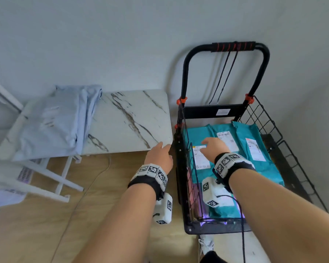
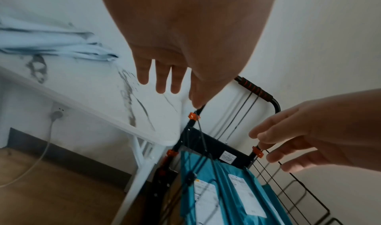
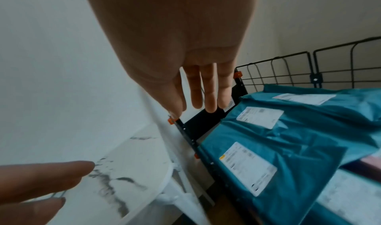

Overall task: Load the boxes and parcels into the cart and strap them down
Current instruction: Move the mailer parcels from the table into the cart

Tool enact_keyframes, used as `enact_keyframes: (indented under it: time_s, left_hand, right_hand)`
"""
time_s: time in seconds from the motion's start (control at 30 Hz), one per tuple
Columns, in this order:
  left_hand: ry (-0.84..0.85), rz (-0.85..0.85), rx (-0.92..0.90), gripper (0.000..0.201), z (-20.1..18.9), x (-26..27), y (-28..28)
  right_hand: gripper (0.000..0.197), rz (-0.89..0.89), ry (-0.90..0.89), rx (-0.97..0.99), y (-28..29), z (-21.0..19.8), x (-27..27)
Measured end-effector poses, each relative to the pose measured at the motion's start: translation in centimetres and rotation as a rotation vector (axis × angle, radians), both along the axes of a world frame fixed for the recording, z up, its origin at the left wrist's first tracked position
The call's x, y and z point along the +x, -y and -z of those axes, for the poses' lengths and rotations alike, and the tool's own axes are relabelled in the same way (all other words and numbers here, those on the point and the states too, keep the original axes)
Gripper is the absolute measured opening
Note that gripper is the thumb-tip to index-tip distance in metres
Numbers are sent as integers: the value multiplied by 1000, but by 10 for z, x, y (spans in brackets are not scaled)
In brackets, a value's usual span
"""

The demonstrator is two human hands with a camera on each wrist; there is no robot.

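A black cart (image 1: 262,118) with wire sides stands against the wall, its red-striped handle (image 1: 234,46) at the top. Several teal parcels (image 1: 264,171) with white labels lie flat in it, also seen in the right wrist view as teal parcels (image 3: 299,147). Black elastic cords (image 1: 226,73) hang loose from the handle. My right hand (image 1: 213,147) hovers over the parcels, fingers straight and holding nothing. My left hand (image 1: 160,154) is open beside the cart's left post, at the corner of the marble table (image 1: 125,118).
A light blue folded bag (image 1: 59,118) lies on the table's left half. White frame legs (image 1: 65,179) stand on the wooden floor, with a cable (image 1: 87,186) trailing past. A plug sits in a wall socket (image 2: 57,112). My shoe (image 1: 206,243) is at the cart's near end.
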State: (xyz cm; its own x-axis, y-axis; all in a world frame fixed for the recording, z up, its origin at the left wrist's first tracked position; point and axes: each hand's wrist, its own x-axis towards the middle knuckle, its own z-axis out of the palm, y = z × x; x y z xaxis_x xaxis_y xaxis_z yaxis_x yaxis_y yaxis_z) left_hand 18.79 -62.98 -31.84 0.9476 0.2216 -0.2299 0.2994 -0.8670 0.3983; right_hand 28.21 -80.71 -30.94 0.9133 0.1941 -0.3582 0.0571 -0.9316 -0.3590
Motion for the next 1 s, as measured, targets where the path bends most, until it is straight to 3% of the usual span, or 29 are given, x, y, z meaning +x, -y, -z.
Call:
enact_keyframes:
  time_s: [0.17, 0.53, 0.73, 1.0]
  left_hand:
    - [50, -13, 43, 47, -15, -53, -84]
    - [-34, -301, 75, 44, -20, -144, -251]
    - [-71, -427, 57, 51, -17, -141, -309]
    - [-94, -585, 6, 50, -5, -91, -390]
  right_hand:
    - [35, -13, 58, 87, -84, -9, -50]
    - [31, -194, 43, 177, -262, -13, -101]
    - [34, -319, 15, 189, -342, -12, -96]
    - [41, -365, -46, 216, -437, -7, -35]
